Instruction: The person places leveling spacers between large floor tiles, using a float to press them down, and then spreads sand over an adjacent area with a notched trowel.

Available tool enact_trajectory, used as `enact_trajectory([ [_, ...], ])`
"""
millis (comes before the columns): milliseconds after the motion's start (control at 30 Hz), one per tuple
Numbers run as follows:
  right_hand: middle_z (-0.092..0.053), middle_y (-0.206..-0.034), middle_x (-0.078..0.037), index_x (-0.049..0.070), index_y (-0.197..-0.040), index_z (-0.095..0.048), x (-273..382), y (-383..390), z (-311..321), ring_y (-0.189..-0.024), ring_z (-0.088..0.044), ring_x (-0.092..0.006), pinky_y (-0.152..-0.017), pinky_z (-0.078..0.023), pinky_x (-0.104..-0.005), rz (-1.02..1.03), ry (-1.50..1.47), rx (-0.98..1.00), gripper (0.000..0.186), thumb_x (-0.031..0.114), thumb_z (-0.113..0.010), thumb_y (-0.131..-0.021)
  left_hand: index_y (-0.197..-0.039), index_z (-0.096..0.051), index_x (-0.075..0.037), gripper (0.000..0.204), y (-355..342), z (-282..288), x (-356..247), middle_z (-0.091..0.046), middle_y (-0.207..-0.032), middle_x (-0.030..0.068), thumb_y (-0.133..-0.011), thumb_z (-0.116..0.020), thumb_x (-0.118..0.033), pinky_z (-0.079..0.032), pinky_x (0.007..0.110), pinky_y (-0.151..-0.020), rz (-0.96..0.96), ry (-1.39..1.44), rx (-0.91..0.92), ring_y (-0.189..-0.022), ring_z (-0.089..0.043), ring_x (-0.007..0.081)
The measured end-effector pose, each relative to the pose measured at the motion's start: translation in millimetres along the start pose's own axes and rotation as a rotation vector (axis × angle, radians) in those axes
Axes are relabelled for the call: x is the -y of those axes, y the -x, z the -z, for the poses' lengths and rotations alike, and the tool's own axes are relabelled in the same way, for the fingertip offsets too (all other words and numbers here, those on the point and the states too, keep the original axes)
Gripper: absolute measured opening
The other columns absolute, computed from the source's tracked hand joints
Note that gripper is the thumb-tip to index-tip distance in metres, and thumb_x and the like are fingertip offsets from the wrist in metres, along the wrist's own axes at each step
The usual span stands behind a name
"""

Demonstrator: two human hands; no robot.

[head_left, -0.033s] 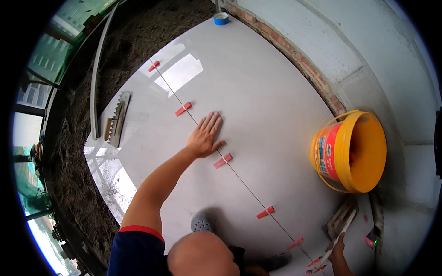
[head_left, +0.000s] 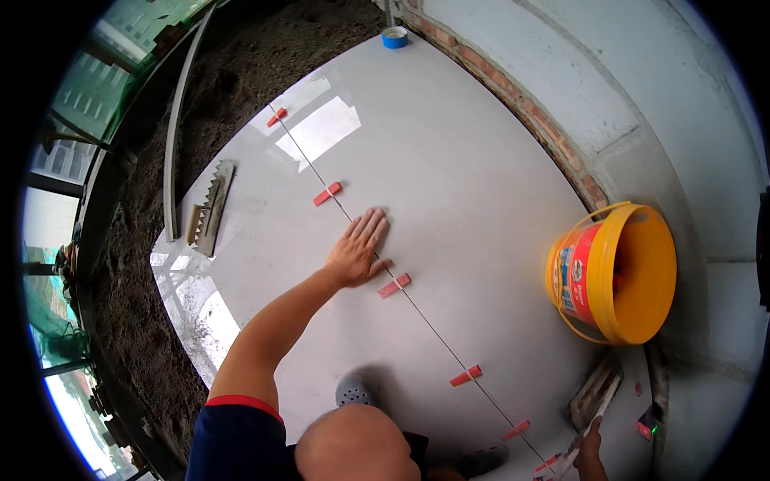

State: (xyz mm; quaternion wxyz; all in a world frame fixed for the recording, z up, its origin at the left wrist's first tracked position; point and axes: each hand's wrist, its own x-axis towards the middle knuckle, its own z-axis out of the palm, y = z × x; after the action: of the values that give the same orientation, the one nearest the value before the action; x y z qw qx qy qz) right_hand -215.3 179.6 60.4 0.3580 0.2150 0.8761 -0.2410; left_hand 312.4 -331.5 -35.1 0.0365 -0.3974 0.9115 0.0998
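Note:
My left hand (head_left: 358, 250) lies flat on the glossy pale tile (head_left: 473, 240), fingers stretched out and thumb apart. It rests at the thin joint between two tiles, just beyond a red wedge (head_left: 394, 286) in a white clip. More wedges follow the joint, including a red wedge (head_left: 327, 194) farther up and a red wedge (head_left: 465, 376) nearer me. At the lower right, my right hand (head_left: 591, 455) is closed round a long pale tool (head_left: 603, 405), whose exact kind I cannot make out. The tool's near end reaches the wedges at the bottom edge.
A yellow bucket (head_left: 597, 272) leans at the right by the wall. Beside it lies a flat trowel (head_left: 595, 389) and a small red-and-black device (head_left: 646, 426) with a green light. On the left are a notched trowel (head_left: 212, 210), a metal straightedge (head_left: 175, 136) and dark soil (head_left: 128, 305). Blue tape (head_left: 394, 37) sits at the far corner.
The whole view has shifted slightly. My left hand stays flat at the same spot by the joint. My right hand, with the pale tool, has come a little nearer the bottom edge.

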Motion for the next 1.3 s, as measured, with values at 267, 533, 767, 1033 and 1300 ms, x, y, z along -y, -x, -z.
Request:
enact_trajectory([
  [267, -0.044, -0.050, -0.002, 0.009, -0.069, -0.051, -13.5, 141.5, 10.7, -0.039, -0.042, -0.0149, -0.037, -0.033, -0.0302, 0.771, 0.854, 0.442, 0.061, 0.062, -0.040, -0.097, -0.152, -0.020, 0.002, 0.076, 57.0, 10.2, 11.1, -0.017, -0.160, 0.0172, -0.098, -0.038, -0.049, -0.010, 0.041, -0.121, -0.045, 0.044, 0.059, -0.149, -0.013, 0.0306],
  [533, -0.041, -0.058, -0.001, 0.001, -0.089, -0.054, 181.0, 319.8, -229.3, -0.048, -0.041, -0.0106, -0.046, -0.036, -0.0275, 1.216, 0.298, 0.706, 0.049, 0.045, -0.040, -0.102, -0.148, -0.029, 0.003, 0.066, 56.4, 1.4, 7.1, -0.025, -0.157, 0.0182, -0.100, -0.039, -0.042, -0.020, 0.043, -0.120, -0.012, 0.078, -0.028, -0.146, -0.022, 0.0320],
  [767, -0.066, -0.087, -0.024, -0.006, -0.095, -0.063, 242.5, 264.5, -401.1, -0.079, -0.065, -0.0379, -0.071, -0.050, -0.0432, 1.318, 0.706, 0.311, 0.066, 0.055, -0.039, -0.099, -0.146, -0.033, 0.004, 0.063, 40.7, -2.2, -8.0, -0.027, -0.155, 0.0202, -0.099, -0.046, -0.037, -0.022, 0.044, -0.119, -0.015, 0.145, -0.070, -0.145, -0.025, 0.0326],
  [1033, -0.066, -0.096, -0.031, -0.005, -0.096, -0.069, 249.8, 253.2, -463.2, -0.100, -0.061, -0.0486, -0.090, -0.046, -0.0522, 1.380, 0.985, 0.286, 0.084, 0.068, -0.027, -0.095, -0.148, -0.030, 0.003, 0.066, 56.2, 0.9, -6.6, -0.023, -0.158, 0.0200, -0.098, -0.047, -0.037, -0.016, 0.045, -0.120, 0.119, 0.096, 0.051, -0.148, -0.019, 0.0322],
  [1300, -0.044, -0.048, -0.008, 0.001, -0.062, -0.052, 297.6, 171.9, -460.1, -0.037, -0.049, -0.0241, -0.037, -0.039, -0.0381, 1.283, 0.842, 0.453, 0.084, 0.078, -0.032, -0.089, -0.136, -0.046, 0.005, 0.055, 163.6, 11.5, -39.9, -0.040, -0.147, 0.0196, -0.097, -0.050, -0.033, -0.020, 0.048, -0.118, 0.496, 0.152, 0.169, -0.139, -0.035, 0.0318],
])
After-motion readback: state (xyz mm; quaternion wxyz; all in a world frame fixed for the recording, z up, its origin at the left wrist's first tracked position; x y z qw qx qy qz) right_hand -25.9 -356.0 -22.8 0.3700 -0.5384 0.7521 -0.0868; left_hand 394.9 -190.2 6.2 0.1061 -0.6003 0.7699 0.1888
